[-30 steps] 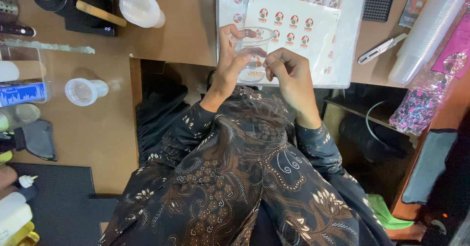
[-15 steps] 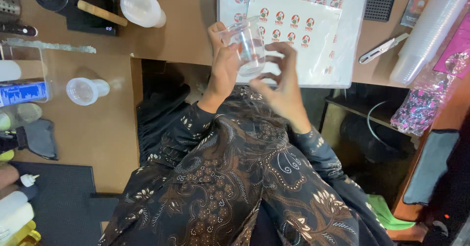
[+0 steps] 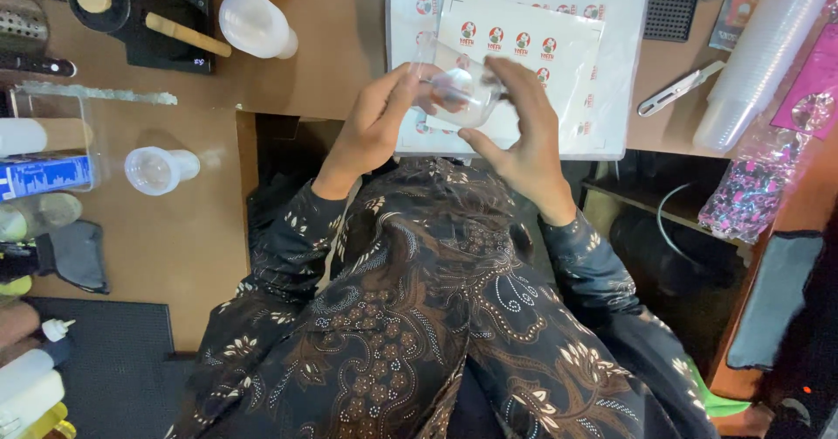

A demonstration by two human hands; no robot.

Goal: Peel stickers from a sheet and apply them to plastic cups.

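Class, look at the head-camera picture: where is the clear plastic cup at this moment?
The clear cup is top centre of the head view, held between the left hand and right hand, above the sticker sheets on the counter.

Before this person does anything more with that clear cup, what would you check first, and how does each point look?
1. Clear plastic cup held by both hands: ok; left hand on one side, right hand on the other.
2. Cup above the sticker sheets: ok.
3. Sticker already on the cup: cannot tell; the fingers and the clear wall hide it.
4. Stickers left on the sheets: ok; rows of round ones show.
5. Spare cups at hand: ok; stack of clear cups lies on the counter by the right hand.
6. Tweezers out of the hands' way: ok.
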